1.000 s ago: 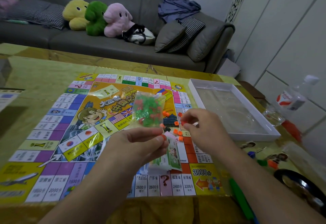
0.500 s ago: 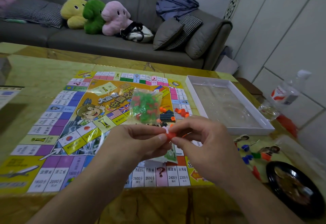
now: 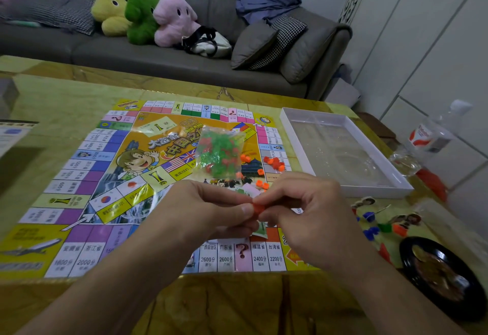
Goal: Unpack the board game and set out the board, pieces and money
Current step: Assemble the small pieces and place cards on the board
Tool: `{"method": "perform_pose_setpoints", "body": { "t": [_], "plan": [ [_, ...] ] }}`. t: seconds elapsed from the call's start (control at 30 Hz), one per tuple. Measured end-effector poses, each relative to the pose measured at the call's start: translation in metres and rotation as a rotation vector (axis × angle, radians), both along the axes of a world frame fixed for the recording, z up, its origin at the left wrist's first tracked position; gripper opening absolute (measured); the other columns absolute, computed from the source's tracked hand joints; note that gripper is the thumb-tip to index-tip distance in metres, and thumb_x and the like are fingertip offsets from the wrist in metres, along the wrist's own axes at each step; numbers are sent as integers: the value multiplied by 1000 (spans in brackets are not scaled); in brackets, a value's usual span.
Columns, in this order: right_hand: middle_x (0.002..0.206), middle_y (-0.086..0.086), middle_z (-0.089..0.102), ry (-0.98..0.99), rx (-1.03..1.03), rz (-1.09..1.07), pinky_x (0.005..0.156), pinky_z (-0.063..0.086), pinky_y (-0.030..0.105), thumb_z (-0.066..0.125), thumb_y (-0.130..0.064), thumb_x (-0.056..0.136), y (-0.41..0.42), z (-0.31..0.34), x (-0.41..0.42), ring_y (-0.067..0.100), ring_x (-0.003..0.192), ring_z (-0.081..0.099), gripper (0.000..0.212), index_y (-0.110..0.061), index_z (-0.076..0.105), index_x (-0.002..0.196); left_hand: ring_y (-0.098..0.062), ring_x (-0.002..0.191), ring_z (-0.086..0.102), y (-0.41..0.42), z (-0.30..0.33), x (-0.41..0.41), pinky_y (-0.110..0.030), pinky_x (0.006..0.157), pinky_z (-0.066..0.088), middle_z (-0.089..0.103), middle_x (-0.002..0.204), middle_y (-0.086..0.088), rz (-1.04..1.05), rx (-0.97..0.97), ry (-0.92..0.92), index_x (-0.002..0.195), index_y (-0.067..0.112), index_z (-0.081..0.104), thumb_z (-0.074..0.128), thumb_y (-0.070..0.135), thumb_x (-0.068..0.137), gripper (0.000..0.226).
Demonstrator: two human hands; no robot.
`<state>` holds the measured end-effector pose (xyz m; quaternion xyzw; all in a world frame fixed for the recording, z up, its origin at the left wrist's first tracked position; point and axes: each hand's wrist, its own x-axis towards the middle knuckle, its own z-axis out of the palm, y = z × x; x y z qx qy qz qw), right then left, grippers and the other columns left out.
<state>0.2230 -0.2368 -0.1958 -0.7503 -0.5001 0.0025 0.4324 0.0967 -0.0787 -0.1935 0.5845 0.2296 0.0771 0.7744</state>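
The colourful game board point(image 3: 87, 176) lies unfolded on the yellow-green table. A clear bag of green and red plastic houses point(image 3: 219, 154) rests on the board's middle. Loose orange-red pieces point(image 3: 274, 162) are scattered on the board right of the bag. My left hand point(image 3: 208, 210) and my right hand point(image 3: 306, 210) meet above the board's near edge, both pinching one small red piece point(image 3: 258, 207) between their fingertips. Paper money point(image 3: 260, 229) shows partly under my hands.
An open white box tray point(image 3: 287, 121) sits right of the board. Player pawns point(image 3: 369, 225) in blue, green and orange lie beside a black round dish point(image 3: 472, 308) at the near right. A plastic bottle point(image 3: 433, 134) stands far right. A grey sofa with plush toys runs behind the table.
My right hand came back from the loose pieces on the board with a red piece, and now meets my left hand. The camera view has tilted slightly.
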Motion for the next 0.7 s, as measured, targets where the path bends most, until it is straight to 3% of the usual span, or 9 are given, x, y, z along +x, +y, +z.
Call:
{"method": "perform_pose_setpoints", "body": {
  "t": [0.17, 0.33, 0.4, 0.5, 0.6, 0.7],
  "plan": [
    [88, -13, 73, 59, -46, -36, 74, 61, 27, 85, 3, 81, -1, 0, 0, 9, 88, 72, 30, -21, 80, 100, -37, 84, 78, -1, -3, 3, -33, 73, 64, 76, 93, -30, -23, -109, 21, 87, -1, 80, 78, 3, 79, 9],
    [95, -18, 74, -62, -164, -2, 78, 57, 23, 84, -9, 86, 1, 4, -3, 0, 95, 69, 35, -26, 73, 115, -36, 82, 77, -1, -7, 4, -34, 74, 65, 76, 92, -30, 24, -143, 45, 94, -5, 77, 80, 4, 78, 19],
    [100, -18, 75, 30, -213, 2, 81, 59, 22, 81, -13, 90, 5, 8, 6, 0, 99, 70, 37, -30, 72, 121, -34, 78, 76, 0, -9, 5, -33, 71, 66, 76, 89, -30, 80, -152, 57, 93, -6, 78, 80, 2, 77, 17],
    [102, -16, 73, 46, -271, -240, 77, 62, 25, 71, -11, 97, 23, 5, 44, 2, 96, 70, 27, -31, 71, 115, -32, 76, 76, 4, -12, 8, -33, 68, 65, 76, 88, -29, 160, -144, 60, 88, -6, 79, 79, 1, 81, 10],
    [122, -3, 69, -32, -499, -466, 74, 63, 32, 64, -10, 101, 50, -7, 93, 14, 99, 67, 32, -27, 64, 128, -32, 75, 76, 7, -12, 10, -31, 66, 64, 76, 87, -28, 177, -154, 39, 80, -2, 81, 76, 0, 85, 7],
    [126, 1, 67, -116, -770, -494, 76, 63, 39, 68, -28, 99, 73, -18, 119, 19, 96, 65, 35, -28, 60, 133, -31, 74, 76, 11, -12, 10, -31, 64, 64, 76, 86, -27, 184, -167, 30, 77, -1, 80, 76, -1, 86, 10]
  ]
}}
